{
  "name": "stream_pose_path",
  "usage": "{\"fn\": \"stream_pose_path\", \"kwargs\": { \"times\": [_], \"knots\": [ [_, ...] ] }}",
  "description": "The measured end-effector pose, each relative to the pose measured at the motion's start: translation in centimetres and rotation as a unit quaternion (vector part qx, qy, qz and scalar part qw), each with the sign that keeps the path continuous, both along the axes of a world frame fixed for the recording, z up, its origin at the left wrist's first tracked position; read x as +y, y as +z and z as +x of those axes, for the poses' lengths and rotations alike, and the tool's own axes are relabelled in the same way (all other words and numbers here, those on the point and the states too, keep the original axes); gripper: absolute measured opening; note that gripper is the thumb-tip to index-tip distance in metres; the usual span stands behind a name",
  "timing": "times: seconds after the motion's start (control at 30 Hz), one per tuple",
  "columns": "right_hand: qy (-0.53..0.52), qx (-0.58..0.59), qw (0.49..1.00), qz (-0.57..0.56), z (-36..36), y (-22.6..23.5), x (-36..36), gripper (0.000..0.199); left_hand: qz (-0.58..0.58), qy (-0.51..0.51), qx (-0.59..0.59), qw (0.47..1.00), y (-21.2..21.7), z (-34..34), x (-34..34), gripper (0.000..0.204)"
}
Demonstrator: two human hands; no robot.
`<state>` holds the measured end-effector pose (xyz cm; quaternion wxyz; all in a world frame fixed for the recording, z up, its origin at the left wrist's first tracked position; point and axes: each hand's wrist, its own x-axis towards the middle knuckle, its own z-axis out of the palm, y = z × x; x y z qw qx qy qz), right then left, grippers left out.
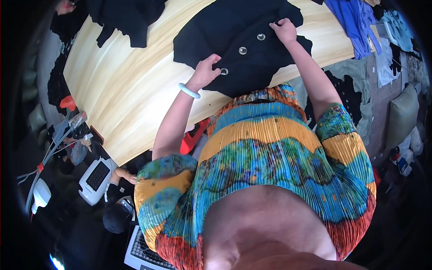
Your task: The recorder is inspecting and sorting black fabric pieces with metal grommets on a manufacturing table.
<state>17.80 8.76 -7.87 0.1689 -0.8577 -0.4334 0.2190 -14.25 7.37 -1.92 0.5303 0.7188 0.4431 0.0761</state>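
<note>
Head view, looking down: a black buttoned garment (243,49) lies spread flat at twelve o'clock on a pale wooden table (121,85). The left hand (207,69), fingers curled, pinches the fabric beside the lowest button (224,71). The right hand (284,30), at one o'clock, grips the far edge, apparently holding the cloth taut. A blue garment (353,22) lies at two o'clock.

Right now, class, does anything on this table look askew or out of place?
Mildly. The black garment under both hands lies rumpled, its hem hanging over the table edge. A second dark garment sits bunched at the far side. Nothing looks spilled or damaged.
</note>
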Motion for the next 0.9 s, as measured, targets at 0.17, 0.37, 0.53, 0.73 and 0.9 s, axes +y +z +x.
{"fn": "stream_pose_path", "kwargs": {
  "times": [0.17, 0.37, 0.53, 0.73, 0.9],
  "knots": [
    [-0.227, 0.334, 0.915, 0.014, 0.3, 0.3, 1.3, 0.025, 0.031, -0.004, 0.064, 0.997, -1.0, -0.6, 0.0, 0.035],
    [-0.295, 0.63, 0.696, 0.175, 4.2, 2.7, -0.7, 0.016, 0.042, -0.049, 0.105, 0.992, -1.6, 0.0, 0.8, 0.038],
    [0.09, 0.087, 0.976, 0.18, -1.8, 5.2, -5.0, 0.031, -0.04, -0.021, 0.061, 0.997, -3.1, 0.2, 2.5, 0.043],
    [0.374, -0.001, 0.917, 0.139, -9.5, 6.1, -9.3, 0.039, 0.108, -0.02, 0.132, 0.985, -2.2, 7.5, 3.5, 0.048],
    [0.348, -0.01, 0.933, 0.097, -9.7, 5.6, -9.2, 0.024, 0.14, -0.058, 0.212, 0.966, -1.9, 9.4, 3.3, 0.047]
  ]
}}
